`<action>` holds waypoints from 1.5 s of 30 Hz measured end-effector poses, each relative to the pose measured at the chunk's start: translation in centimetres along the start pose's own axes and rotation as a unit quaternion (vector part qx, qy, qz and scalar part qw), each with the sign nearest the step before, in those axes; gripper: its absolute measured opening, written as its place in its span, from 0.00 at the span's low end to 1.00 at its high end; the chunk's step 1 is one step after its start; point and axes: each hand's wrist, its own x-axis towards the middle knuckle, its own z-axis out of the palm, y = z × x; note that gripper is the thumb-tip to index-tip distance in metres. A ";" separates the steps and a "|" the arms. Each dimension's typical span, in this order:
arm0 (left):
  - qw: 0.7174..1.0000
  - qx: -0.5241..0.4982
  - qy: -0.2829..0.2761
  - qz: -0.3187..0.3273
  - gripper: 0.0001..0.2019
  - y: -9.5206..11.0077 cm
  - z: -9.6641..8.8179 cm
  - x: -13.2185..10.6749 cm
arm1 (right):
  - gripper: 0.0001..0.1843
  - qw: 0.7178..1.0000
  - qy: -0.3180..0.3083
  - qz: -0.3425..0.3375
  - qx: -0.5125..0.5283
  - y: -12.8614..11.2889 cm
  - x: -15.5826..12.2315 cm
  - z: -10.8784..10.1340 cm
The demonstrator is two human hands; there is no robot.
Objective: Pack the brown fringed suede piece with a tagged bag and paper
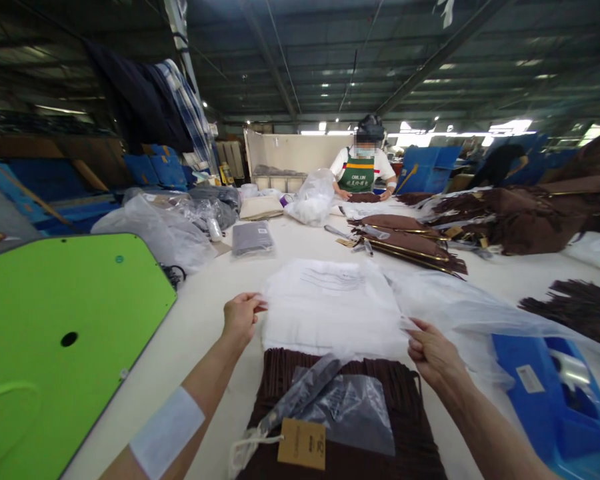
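Note:
Between my hands lies a stack of white plastic bags (pixel 330 313) with faint printed lines near its far edge. My left hand (pixel 241 319) pinches the stack's left edge. On the opposite side my right hand (pixel 427 347) has its fingers closed on the right edge. Nearest me is a dark brown fringed bag (pixel 415 427), its top reaching the white plastic. A clear plastic wrap (pixel 353 410) with a dark strip inside rests on the fringe, and a tan price tag (pixel 301 443) hangs there on a white cord.
A green machine panel (pixel 70 340) stands at left. Beyond are a grey packet (pixel 253 238) and brown fringed bags (pixel 405 240). At right, loose clear film (pixel 460 307) partly covers a blue bin (pixel 525 373). Across the table a co-worker (pixel 363 163) in a green apron handles brown material.

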 end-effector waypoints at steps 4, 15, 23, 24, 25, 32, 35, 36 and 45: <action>0.976 -0.217 0.018 -0.028 0.06 0.9 0.4 -0.5 | 0.18 0.989 -0.040 0.050 0.133 -1.4 -1.0 -0.4; 0.987 -0.123 -0.070 0.075 0.14 -1.3 0.2 -4.1 | 0.17 0.990 -0.057 0.046 0.117 0.0 -0.9 -1.5; 0.980 0.066 -0.142 0.126 0.17 -4.7 -1.0 -4.2 | 0.22 0.992 -0.091 0.029 -0.087 2.0 -2.7 -2.6; 0.979 0.075 -0.141 0.130 0.17 -5.0 -1.2 -4.2 | 0.23 0.989 -0.092 0.026 -0.110 2.0 -2.9 -2.6; 0.978 0.083 -0.138 0.131 0.17 -5.3 -1.3 -4.3 | 0.23 0.987 -0.090 0.021 -0.132 2.0 -3.2 -2.7; 0.987 0.094 -0.084 0.103 0.18 -6.0 -1.5 -5.7 | 0.26 0.972 -0.047 0.012 -0.229 2.4 -4.3 -2.9; 0.992 0.090 -0.058 0.074 0.19 -5.9 -1.3 -6.4 | 0.28 0.979 -0.020 0.053 -0.196 2.5 -5.0 -2.6; 0.993 0.087 -0.052 0.063 0.19 -5.9 -1.2 -6.7 | 0.27 0.982 -0.012 0.074 -0.173 2.5 -5.3 -2.5; 0.995 0.087 -0.003 -0.051 0.22 -5.5 -1.1 -9.4 | 0.25 0.970 0.074 0.122 -0.198 2.2 -8.2 -2.4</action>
